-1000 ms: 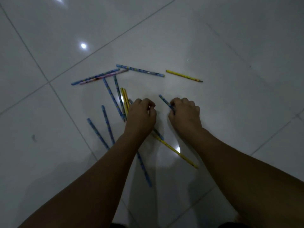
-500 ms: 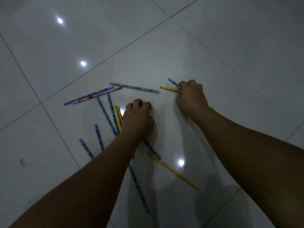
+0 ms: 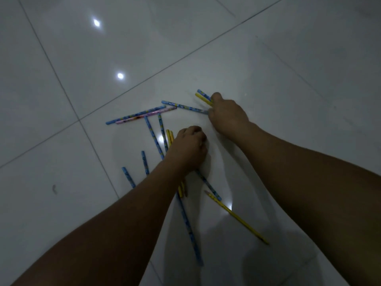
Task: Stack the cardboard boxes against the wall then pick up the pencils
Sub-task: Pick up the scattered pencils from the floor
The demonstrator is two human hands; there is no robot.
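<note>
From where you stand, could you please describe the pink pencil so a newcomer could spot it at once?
On the tiled floor, find the grout crossing left of the scattered pencils. Just right of it, two lie side by side. The pink pencil is the nearer one, against a blue pencil, and the only pink among blues and yellows.

One camera sits on the person's head and looks forward and down at the shiny tiled floor [image 3: 61, 65] from close up, so wide that the left arm [image 3: 123, 223] and right arm [image 3: 309, 193] reach in from the bottom toward the pencils [image 3: 153, 137] in the middle.
</note>
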